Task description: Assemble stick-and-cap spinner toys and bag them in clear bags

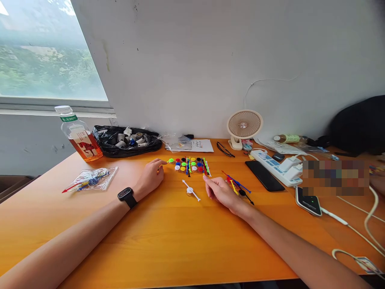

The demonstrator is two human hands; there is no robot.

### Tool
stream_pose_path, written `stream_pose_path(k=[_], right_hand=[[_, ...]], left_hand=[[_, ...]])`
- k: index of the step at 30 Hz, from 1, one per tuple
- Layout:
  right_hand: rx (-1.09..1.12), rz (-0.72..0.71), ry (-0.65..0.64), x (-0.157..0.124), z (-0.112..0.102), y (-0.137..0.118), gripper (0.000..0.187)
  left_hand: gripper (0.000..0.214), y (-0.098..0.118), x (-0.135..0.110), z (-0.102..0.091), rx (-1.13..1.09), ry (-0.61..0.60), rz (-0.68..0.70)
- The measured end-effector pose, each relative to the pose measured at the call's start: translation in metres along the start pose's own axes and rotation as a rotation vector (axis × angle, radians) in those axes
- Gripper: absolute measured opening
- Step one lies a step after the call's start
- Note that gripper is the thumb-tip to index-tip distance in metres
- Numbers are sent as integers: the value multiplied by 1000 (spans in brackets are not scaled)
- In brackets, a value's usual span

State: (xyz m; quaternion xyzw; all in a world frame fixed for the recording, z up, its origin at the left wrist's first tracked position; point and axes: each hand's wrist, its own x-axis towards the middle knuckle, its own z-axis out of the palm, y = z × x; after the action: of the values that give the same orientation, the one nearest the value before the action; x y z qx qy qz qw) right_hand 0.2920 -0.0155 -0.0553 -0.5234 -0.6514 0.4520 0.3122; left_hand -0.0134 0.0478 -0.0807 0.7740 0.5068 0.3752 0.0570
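My left hand point(150, 176), with a black watch at the wrist, rests on the table. Its index finger reaches out beside a bright green round cap point(171, 160); the other fingers curl loosely. Small round caps point(183, 164) in red, blue, black, yellow, green and white stand in rows, with coloured plastic arrows point(188, 166) among them. My right hand point(221, 190) is closed, its thumb tip at the near end of more upright arrows point(207, 166); what it pinches is hidden. Between both hands lies a white arrow spinner point(190, 190). Loose coloured arrows point(236, 182) lie behind my right hand.
A clear bag of arrow pieces point(94, 178) and a tea bottle point(81, 138) are at left. Behind stand a black bag point(105, 148) and a small fan point(244, 125). At right are a black phone point(264, 176), a power strip point(272, 165), cables and a white-edged device point(308, 200).
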Motion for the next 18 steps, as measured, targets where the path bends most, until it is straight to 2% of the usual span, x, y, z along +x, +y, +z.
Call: stream_pose_path(k=[3, 6, 8, 11, 14, 18], right_hand=[[-125, -125, 33, -1, 1, 2, 67], [-300, -371, 90, -8, 4, -3, 45], [-362, -554, 37, -15, 7, -8, 26], [-475, -740, -141, -25, 10, -16, 32], [-651, -789, -228, -29, 12, -20, 25], [-857, -749, -131, -25, 8, -19, 32]], left_hand=[[31, 3, -1, -3, 62, 43, 8], [28, 7, -3, -8, 179, 62, -19], [27, 11, -4, -11, 229, 59, -41], [28, 15, -5, -14, 230, 38, -31], [29, 18, -6, -14, 187, 9, -10], [28, 19, -6, -12, 97, -39, 21]])
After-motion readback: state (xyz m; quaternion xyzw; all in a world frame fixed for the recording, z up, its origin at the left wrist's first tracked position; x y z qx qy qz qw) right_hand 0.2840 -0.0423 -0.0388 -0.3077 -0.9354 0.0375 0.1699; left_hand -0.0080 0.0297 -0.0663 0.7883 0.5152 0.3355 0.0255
